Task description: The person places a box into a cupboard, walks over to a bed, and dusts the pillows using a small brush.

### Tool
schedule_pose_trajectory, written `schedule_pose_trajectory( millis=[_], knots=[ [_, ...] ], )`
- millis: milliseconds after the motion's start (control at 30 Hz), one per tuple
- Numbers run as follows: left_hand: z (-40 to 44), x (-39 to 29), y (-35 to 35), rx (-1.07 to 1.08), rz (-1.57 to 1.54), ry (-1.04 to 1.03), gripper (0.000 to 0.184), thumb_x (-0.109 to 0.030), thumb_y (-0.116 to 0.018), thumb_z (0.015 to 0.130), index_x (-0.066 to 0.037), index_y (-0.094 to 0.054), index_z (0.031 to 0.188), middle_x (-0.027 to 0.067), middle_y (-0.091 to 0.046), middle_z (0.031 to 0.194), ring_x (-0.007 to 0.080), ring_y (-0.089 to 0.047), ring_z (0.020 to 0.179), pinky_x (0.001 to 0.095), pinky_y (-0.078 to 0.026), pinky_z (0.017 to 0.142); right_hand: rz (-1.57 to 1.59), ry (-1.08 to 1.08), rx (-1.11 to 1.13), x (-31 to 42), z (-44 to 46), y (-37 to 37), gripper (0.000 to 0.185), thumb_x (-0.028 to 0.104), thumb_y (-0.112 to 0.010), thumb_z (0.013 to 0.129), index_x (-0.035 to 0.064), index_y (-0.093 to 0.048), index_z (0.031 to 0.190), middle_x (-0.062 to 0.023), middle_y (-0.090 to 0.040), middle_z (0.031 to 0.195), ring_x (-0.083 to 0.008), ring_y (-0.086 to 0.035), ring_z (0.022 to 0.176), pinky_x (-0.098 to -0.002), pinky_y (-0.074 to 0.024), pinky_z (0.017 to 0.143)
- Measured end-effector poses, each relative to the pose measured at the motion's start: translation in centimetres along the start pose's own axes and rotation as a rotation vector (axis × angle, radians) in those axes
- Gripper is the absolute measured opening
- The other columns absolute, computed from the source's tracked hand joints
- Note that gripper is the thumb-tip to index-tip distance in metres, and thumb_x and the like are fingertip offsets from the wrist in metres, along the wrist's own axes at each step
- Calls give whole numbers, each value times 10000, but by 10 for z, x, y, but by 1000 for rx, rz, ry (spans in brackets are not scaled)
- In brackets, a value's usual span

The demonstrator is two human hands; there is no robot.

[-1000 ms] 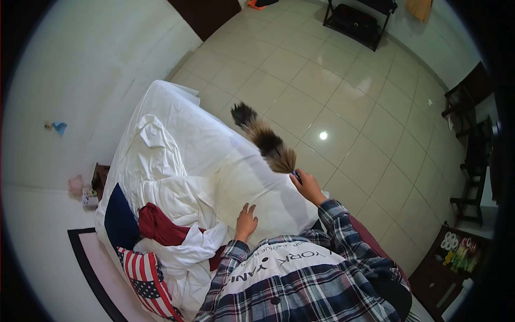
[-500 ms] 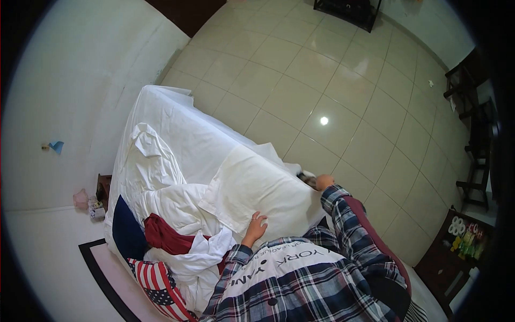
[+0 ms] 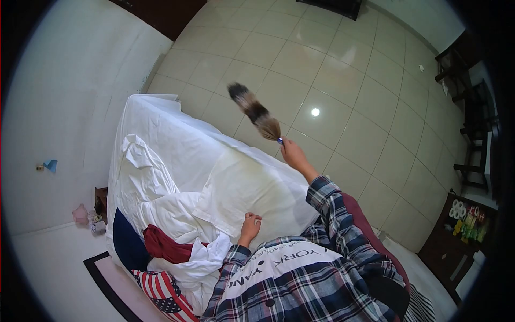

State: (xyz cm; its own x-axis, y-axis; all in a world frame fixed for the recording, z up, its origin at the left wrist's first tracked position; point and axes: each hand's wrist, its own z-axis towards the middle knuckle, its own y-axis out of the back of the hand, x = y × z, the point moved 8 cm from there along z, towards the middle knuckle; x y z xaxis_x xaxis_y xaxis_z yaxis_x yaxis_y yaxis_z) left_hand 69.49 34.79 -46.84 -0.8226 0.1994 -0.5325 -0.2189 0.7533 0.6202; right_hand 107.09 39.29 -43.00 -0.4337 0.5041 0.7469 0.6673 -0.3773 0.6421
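My right hand [image 3: 296, 154] is closed round the blue handle of a fluffy feather duster [image 3: 254, 110] with black, brown and pale bands. The duster is raised, its soft end pointing away to the upper left, seen against the tiled floor beyond the bed's edge. Beneath my left hand [image 3: 250, 225] lies a white bed sheet [image 3: 236, 188]. That hand is empty, close to my body, with its fingers loosely bent and apart. To its left are a bunched white quilt [image 3: 155, 182] and a dark red cloth [image 3: 163, 244].
A navy pillow [image 3: 127, 241] and a stars-and-stripes cushion [image 3: 163, 292] lie at the bed's left end, by the wall. Glossy tiles [image 3: 343, 80] cover the floor. Dark chairs [image 3: 472, 134] and a cabinet [image 3: 445, 247] holding rolls and bottles stand along the right.
My right hand has risen from beside the bed's edge and moved up and left, bringing the duster into full view. My left hand stays on the sheet, and the view has shifted slightly.
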Motion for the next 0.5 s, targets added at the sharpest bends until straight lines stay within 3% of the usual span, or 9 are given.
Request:
schedule_pose_trajectory(
  millis=[133, 233, 333, 433, 500],
  knots=[
    [-3, -5, 3, -1, -22, -45, 193, -140, -634, 833, -117, -678, 1020, 160, -491, 1210, 352, -552, 1121, 421, -463, 961, 118, 36, -19, 0, -19, -47, 370, 223, -540, 927, 13, -575, 1229, -247, -667, 994, -424, -644, 907, -504, -523, 771],
    [-4, -2, 2, -10, -51, -61, 211, -126, -625, 840, -106, -677, 1044, 151, -485, 1208, 321, -540, 1114, 387, -464, 932, -273, -110, 417, -80, -50, -129, 266, 213, -613, 879, 67, -685, 1089, -182, -701, 961, -383, -672, 937, -468, -546, 817],
    [-4, 3, 4, -17, -54, -76, 215, -113, -614, 856, -101, -681, 1060, 131, -471, 1205, 264, -532, 1074, 331, -475, 858, -543, -212, 588, -130, -89, -112, 226, 211, -624, 872, 92, -726, 1035, -115, -722, 1019, -302, -702, 945, -473, -566, 731],
    [-5, 5, 3, -25, -68, -97, 214, -106, -615, 856, -98, -681, 1060, 127, -473, 1210, 257, -537, 1068, 327, -477, 851, -711, -518, 846, -230, -105, -107, 245, 229, -611, 882, 132, -745, 1063, -60, -727, 1103, -240, -710, 963, -537, -548, 643],
    [-4, 6, 3, -24, -91, -108, 215, -96, -614, 854, -96, -682, 1058, 123, -475, 1209, 255, -543, 1062, 324, -483, 840, -794, -519, 705, -252, -107, -72, 248, 233, -622, 878, 147, -751, 1071, -46, -723, 1123, -256, -705, 983, -579, -537, 665]
  ],
)
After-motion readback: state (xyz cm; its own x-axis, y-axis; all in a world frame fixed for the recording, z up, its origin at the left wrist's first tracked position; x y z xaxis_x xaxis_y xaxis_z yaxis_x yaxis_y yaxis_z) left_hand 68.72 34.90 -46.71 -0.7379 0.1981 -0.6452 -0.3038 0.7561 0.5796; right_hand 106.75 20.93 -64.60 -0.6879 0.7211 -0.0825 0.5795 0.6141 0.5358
